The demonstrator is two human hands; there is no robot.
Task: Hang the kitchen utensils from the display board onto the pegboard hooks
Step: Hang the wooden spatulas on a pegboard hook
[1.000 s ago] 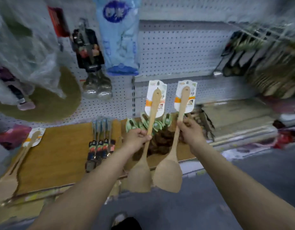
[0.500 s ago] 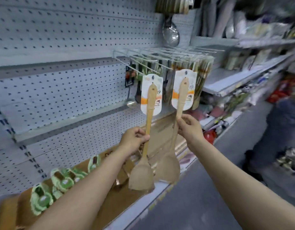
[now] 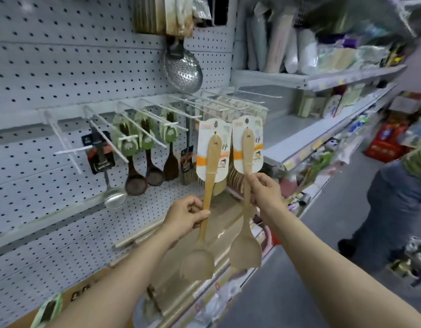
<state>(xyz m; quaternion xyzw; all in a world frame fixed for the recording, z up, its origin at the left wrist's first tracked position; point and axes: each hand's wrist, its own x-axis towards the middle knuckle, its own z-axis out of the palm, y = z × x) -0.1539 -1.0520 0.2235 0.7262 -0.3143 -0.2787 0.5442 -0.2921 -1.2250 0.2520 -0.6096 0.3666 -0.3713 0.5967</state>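
Here, the left hand [image 3: 186, 215] and right hand [image 3: 266, 189] each grip a wooden spatula [image 3: 208, 185] mid-handle. Card holes face the pegboard hooks [image 3: 157, 110], presumably for threading.

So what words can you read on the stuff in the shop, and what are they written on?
Card of the spatula in the left hand: one Chinese character shows beside the handle, too blurred to read; the red strip on top is unreadable.
Card of the spatula in the right hand: a character that looks like "許", not certain.
Black tag on the hanging brush: print too small.
Black card on the hanging ladle: blurred.
Red box on the floor: print unreadable.
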